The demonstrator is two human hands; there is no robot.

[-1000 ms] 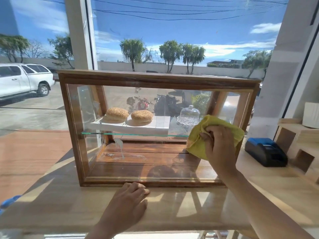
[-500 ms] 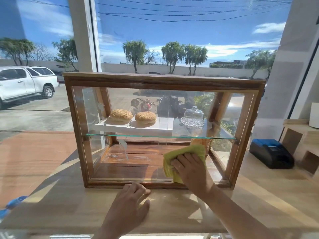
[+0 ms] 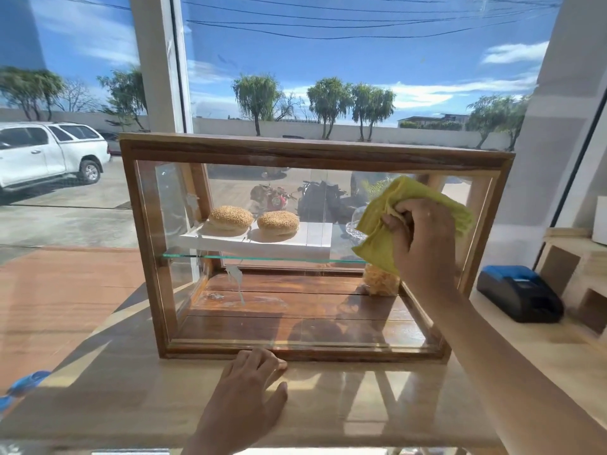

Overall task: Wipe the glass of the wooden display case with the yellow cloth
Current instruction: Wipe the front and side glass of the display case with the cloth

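The wooden display case (image 3: 312, 156) stands on the counter with its glass front (image 3: 269, 310) facing me. My right hand (image 3: 423, 244) grips the bunched yellow cloth (image 3: 387, 224) and holds it against the upper right part of the glass. My left hand (image 3: 246, 402) rests flat on the counter, fingertips at the case's bottom frame. Two sesame buns (image 3: 253, 220) lie on a white tray (image 3: 256, 243) on the glass shelf (image 3: 262, 258) inside. The cloth hides most of a small glass dome.
A black and blue receipt printer (image 3: 519, 293) sits on the counter to the right of the case. Wooden cubby shelving (image 3: 574, 267) stands at the far right. The light wooden counter (image 3: 361, 405) extends in front. A large window is behind the case.
My right hand has swept the cloth from the lower middle of the glass up to the upper right. The left hand stays on the counter.
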